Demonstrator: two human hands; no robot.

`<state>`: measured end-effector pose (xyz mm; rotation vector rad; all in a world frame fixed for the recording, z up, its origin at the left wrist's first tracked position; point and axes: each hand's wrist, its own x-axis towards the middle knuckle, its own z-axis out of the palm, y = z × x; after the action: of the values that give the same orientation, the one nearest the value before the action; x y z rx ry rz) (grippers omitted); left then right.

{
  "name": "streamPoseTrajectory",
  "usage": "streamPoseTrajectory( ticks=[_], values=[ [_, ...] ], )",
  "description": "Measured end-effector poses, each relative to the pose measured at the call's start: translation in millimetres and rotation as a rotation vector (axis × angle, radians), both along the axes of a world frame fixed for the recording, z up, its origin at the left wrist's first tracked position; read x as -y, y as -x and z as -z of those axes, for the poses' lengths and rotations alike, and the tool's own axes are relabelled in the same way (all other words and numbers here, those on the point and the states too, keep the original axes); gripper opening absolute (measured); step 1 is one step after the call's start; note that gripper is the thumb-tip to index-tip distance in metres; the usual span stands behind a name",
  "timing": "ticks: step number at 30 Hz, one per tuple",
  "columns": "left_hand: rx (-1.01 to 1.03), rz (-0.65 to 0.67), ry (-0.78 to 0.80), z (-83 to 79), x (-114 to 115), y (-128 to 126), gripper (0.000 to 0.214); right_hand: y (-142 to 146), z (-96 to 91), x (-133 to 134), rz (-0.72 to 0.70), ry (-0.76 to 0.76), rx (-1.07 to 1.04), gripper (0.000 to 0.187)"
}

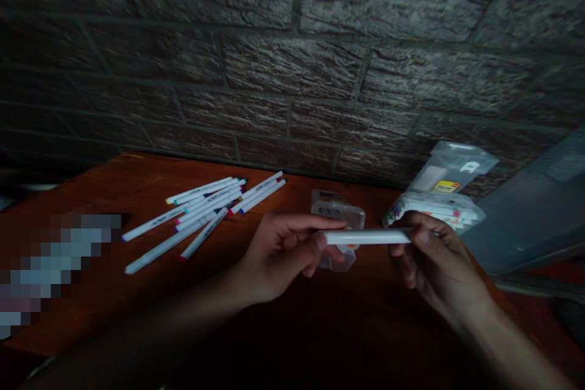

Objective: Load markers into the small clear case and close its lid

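Between my two hands a white marker is held level above the wooden table. My left hand pinches its left end between thumb and fingers. At the other end, my right hand grips it with closed fingers, which hide that tip. Behind the marker lies a small clear plastic case, partly covered by my left fingers. Past my right hand stands an open clear plastic box with several markers inside and its lid raised.
Several white markers with coloured ends lie loosely on the wooden table to the left. A dark brick wall rises along the back edge. A grey panel stands at the right. A pixelated patch covers something at the left.
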<state>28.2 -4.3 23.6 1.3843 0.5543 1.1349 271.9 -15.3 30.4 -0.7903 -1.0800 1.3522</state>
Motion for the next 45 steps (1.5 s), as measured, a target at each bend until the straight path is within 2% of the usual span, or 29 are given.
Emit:
streamPoseTrajectory(
  ticks=[5,12,18,32,45],
  values=[
    [-0.115,-0.035,0.008,-0.6,0.8,-1.9,0.036,0.8,-0.9,0.7,0.004,0.017,0.025,0.04],
    [-0.15,-0.102,-0.144,-0.7,-1.0,-4.0,0.021,0.6,1.7,1.6,-0.009,-0.007,0.039,0.035],
    [-0.192,-0.138,-0.217,0.8,-2.4,-3.7,0.018,-0.8,3.4,2.4,-0.019,-0.026,0.055,0.034],
    [-0.166,-0.159,-0.195,1.3,-5.4,-5.1,0.013,-1.1,4.1,5.1,-0.072,-0.049,0.052,0.019],
    [-0.157,-0.135,-0.181,0.9,-4.3,-3.5,0.012,6.2,-2.9,5.2,-0.05,-0.05,0.038,0.018]
  ],
)
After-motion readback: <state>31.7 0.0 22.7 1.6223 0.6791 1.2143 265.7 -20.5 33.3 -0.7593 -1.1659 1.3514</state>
